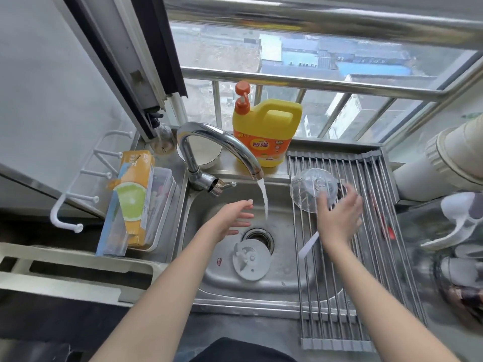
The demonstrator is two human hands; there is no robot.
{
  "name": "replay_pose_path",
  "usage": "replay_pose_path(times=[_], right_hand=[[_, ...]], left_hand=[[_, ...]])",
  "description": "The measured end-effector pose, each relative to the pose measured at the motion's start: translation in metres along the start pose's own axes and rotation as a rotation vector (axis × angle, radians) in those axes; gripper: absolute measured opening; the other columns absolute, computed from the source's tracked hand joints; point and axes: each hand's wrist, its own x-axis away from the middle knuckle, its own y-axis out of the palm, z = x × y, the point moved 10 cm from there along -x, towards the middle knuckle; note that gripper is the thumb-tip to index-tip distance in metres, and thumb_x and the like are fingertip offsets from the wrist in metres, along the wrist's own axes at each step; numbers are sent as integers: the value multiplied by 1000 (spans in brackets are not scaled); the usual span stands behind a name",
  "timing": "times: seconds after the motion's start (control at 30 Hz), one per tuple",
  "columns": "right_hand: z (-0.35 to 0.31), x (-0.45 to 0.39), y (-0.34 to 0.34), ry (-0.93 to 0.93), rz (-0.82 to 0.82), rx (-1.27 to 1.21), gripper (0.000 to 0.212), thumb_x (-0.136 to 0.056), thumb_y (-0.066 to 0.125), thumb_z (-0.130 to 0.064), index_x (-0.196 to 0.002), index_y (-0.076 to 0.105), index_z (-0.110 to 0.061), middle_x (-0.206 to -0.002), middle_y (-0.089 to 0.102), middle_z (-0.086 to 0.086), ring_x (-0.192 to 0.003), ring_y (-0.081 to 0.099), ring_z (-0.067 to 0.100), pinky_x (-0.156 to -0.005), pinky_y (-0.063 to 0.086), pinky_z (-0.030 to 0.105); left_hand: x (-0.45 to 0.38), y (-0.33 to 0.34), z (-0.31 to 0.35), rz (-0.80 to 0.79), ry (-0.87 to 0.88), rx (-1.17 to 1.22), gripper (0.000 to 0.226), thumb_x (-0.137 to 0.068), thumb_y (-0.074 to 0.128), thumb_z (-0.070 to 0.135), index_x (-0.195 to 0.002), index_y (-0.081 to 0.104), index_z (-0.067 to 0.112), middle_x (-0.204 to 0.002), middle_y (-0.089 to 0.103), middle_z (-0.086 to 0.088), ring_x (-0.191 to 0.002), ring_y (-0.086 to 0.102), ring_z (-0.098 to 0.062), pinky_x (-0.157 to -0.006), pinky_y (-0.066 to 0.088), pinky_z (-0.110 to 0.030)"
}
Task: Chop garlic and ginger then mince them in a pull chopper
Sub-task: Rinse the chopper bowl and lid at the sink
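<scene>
Head view: the clear chopper bowl sits on the drying rack at one o'clock from the sink. The right hand, nearer, lies against the bowl's rim, fingers straight and slightly spread; motion blur hides any grip. The left hand hovers fingers spread beside the running water. The chopper lid lies in the basin at six o'clock from that hand. No garlic or ginger shows.

Home kitchen, steel sink, running faucet, dish soap jug, drying rack
</scene>
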Motion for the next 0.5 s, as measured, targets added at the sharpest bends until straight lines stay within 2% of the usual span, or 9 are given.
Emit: replay_pose_path(times=[0.07,0.13,0.17,0.27,0.33,0.43,0.5], right_hand=[[26,36,11,136,-84,96,60,-88,56,-48,-131,34,-12,-131,46,20,-120,45,37,-97,36,51],[44,60,29,222,-246,153,60,-88,61,-38,-132,32,-8,-128,46,25,-117,46,41,-92,40,49],[47,65,33,239,-278,130,56,-90,60,-30,-132,32,-6,-127,47,26,-115,47,42,-89,41,49],[40,71,32,224,-267,48,40,-92,48,-7,-129,33,-4,-117,55,25,-98,56,39,-76,46,44],[31,80,29,209,-246,-7,41,-92,43,-1,-132,32,-6,-107,58,21,-80,57,33,-64,46,41],[-13,99,44,118,-362,-365,42,-94,46,-3,-133,39,-17,-89,59,10,-65,57,21,-55,47,34],[-51,107,62,115,-512,-621,27,-95,52,-6,-117,49,-20,-88,60,6,-70,63,17,-59,51,24]], left_hand=[[-1,2,-5,3,-16,-4,27,-92,48,50,-107,62,33,-113,67,6,-99,64,-15,-90,39,-37],[-1,7,-10,3,-35,-19,31,-91,51,48,-115,61,30,-113,67,6,-98,64,-14,-87,40,-36],[-1,9,-12,1,-43,-28,34,-90,52,47,-118,60,29,-112,68,6,-97,65,-14,-86,41,-35],[2,15,-17,-13,-62,-41,35,-90,54,43,-121,59,26,-108,68,7,-93,65,-13,-82,44,-33],[2,19,-21,-29,-68,-45,35,-91,54,42,-121,58,25,-109,68,5,-95,64,-15,-83,45,-33],[6,37,-28,-184,-112,-22,31,-94,51,44,-114,60,22,-118,65,-1,-101,62,-19,-87,46,-36],[14,54,-32,-335,-144,37,32,-96,47,47,-103,62,19,-105,68,-1,-92,63,-19,-88,48,-36]])
